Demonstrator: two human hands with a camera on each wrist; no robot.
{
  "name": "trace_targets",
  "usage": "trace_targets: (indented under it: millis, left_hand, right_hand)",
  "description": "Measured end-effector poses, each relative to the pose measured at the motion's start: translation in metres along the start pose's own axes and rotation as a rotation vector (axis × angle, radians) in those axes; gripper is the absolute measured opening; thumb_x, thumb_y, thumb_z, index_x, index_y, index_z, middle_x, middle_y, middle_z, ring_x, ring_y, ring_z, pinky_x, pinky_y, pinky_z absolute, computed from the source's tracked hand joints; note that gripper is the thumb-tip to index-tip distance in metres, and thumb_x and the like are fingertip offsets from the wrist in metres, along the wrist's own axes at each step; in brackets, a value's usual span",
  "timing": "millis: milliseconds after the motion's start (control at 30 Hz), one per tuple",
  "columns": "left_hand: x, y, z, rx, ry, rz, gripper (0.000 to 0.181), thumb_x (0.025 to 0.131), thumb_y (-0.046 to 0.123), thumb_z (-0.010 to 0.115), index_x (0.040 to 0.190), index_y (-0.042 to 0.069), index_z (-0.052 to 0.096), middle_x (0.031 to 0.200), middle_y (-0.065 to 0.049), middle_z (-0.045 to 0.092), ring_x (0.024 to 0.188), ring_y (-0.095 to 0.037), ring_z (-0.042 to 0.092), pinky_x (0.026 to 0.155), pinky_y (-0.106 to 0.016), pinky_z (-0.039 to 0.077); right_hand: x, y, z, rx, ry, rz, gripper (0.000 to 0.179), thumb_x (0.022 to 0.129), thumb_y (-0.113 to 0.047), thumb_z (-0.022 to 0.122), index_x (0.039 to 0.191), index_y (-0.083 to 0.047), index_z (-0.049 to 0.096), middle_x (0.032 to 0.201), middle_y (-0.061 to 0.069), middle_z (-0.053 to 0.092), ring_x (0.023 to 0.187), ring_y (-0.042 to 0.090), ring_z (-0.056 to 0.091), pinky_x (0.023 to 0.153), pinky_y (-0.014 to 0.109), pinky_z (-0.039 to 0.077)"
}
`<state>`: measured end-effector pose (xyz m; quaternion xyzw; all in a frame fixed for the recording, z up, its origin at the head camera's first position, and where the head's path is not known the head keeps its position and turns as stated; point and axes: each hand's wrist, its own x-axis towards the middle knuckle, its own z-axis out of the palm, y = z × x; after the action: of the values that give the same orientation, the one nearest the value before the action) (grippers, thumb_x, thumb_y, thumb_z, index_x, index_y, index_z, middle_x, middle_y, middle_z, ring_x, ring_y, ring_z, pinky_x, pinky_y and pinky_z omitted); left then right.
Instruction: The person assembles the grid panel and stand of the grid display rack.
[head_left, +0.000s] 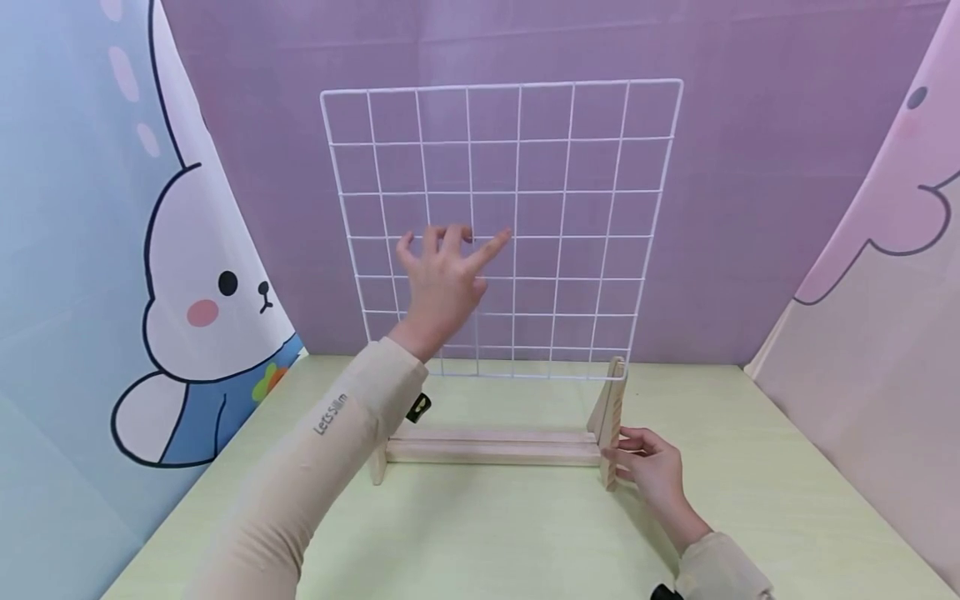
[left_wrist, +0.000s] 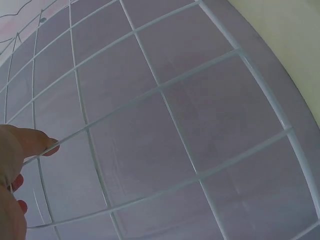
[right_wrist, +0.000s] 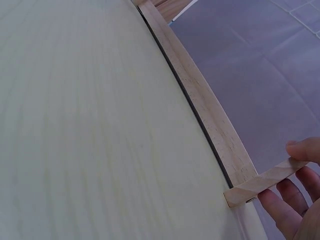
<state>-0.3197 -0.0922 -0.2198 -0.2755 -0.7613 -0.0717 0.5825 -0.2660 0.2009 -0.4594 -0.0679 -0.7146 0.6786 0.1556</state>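
My left hand (head_left: 442,279) grips a white wire grid panel (head_left: 516,192) near its lower left, fingers hooked at the wires. In the left wrist view the index finger (left_wrist: 37,142) crosses a wire, its tip behind it. The panel stands nearly upright above a light wooden stand (head_left: 495,452), a long bar between two upright end pieces. The panel's lower right corner overlaps the top of the right end piece (head_left: 611,417). My right hand (head_left: 652,471) pinches that end piece between thumb and fingers. The stand's left end is partly hidden by my left sleeve.
The stand is on a pale wood-grain table (head_left: 525,533). Behind it hangs a purple backdrop (head_left: 750,208). Cartoon-printed panels flank both sides, with a white character (head_left: 217,333) at left. A small black item (head_left: 418,407) shows beside the left cuff.
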Motion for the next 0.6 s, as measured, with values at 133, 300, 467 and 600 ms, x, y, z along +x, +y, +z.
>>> trace_targets:
  millis: [133,300,467,600]
  left_hand:
    - [0.003,-0.001,-0.002,-0.014,-0.016,-0.005,0.061,0.076,0.002,0.076,0.128,0.032,0.069,0.106,-0.012,0.061,0.102,-0.034,0.052,0.096,-0.070,0.027]
    - [0.006,-0.003,-0.007,-0.019,-0.065,-0.018,0.061,0.076,0.008,0.081,0.130,0.032,0.067,0.108,-0.012,0.060,0.102,-0.034,0.050,0.095,-0.069,0.027]
    - [0.011,-0.007,-0.011,-0.001,-0.118,-0.040,0.062,0.078,0.015,0.083,0.134,0.034,0.065,0.110,-0.011,0.060,0.103,-0.034,0.049,0.096,-0.068,0.027]
    - [0.018,-0.007,-0.015,0.001,-0.140,-0.050,0.062,0.079,0.018,0.084,0.135,0.035,0.063,0.111,-0.011,0.060,0.104,-0.034,0.049,0.097,-0.067,0.027]
  right_hand:
    - [0.000,0.000,0.000,0.008,-0.002,0.001,0.039,0.077,0.009,0.078,0.113,0.011,0.064,0.080,-0.001,0.068,0.069,0.007,0.066,0.061,0.033,0.059]
    - [-0.001,0.000,0.001,0.012,-0.002,0.000,0.038,0.077,0.009,0.078,0.113,0.011,0.064,0.080,-0.001,0.068,0.069,0.007,0.066,0.061,0.033,0.059]
    - [-0.001,-0.001,0.002,0.016,0.001,-0.006,0.038,0.077,0.010,0.078,0.112,0.012,0.064,0.080,0.000,0.068,0.069,0.007,0.066,0.061,0.033,0.059]
    - [-0.002,-0.001,0.002,0.024,0.001,-0.004,0.037,0.077,0.010,0.077,0.112,0.012,0.064,0.080,0.000,0.068,0.069,0.007,0.066,0.062,0.034,0.059]
